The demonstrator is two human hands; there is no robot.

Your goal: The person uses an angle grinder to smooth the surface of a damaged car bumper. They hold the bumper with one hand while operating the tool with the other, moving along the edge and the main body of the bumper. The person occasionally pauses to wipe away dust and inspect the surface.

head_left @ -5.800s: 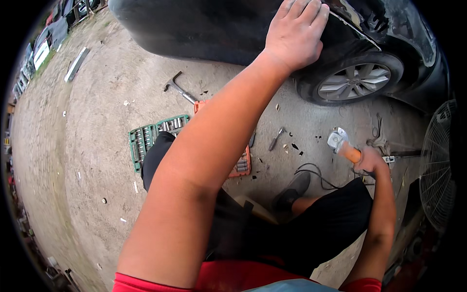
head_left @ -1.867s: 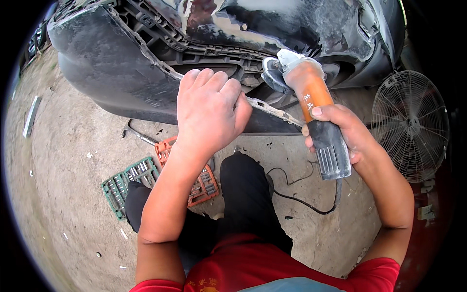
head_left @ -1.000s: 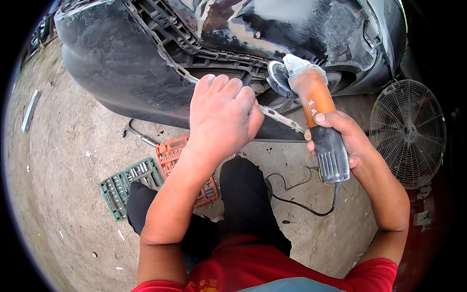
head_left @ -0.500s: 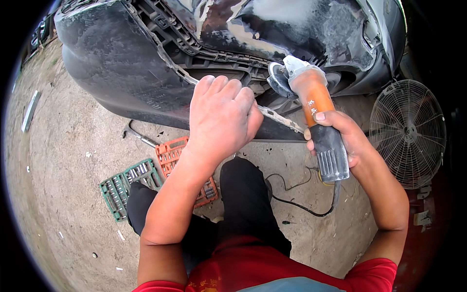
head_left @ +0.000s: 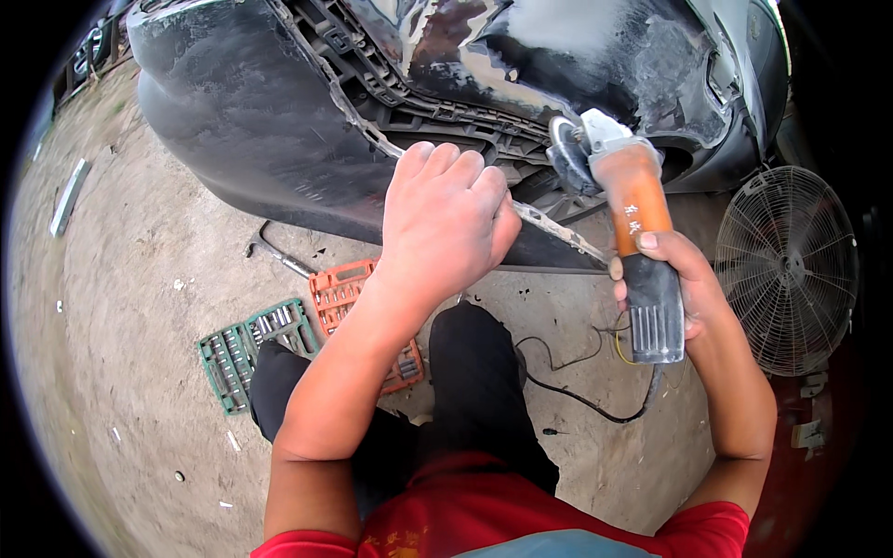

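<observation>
My left hand [head_left: 446, 219] is closed over the upper edge of a dark grey car bumper [head_left: 251, 121], knuckles up; the fingertips are hidden behind the edge. In my right hand [head_left: 684, 279] is an orange and black angle grinder [head_left: 637, 195], held round its black rear body with the thumb on top. Its disc and guard [head_left: 570, 156] point toward the car, just beyond the bumper's pale, rough edge [head_left: 563, 232]. Whether the disc touches anything cannot be made out. A black cord [head_left: 642, 409] hangs from the grinder's rear end.
Behind the bumper stands the car body [head_left: 595, 65], with scuffed, patchy paint. A round wire-caged fan [head_left: 791, 270] is at the right. On the concrete floor lie a green socket tray [head_left: 228, 358], an orange tool tray [head_left: 339, 288] and a metal-shafted tool [head_left: 279, 256], left of my knees.
The scene has shifted a little to the right and down in the picture. Both hands keep their grips, and the grinder stays at about the same place against the car.
</observation>
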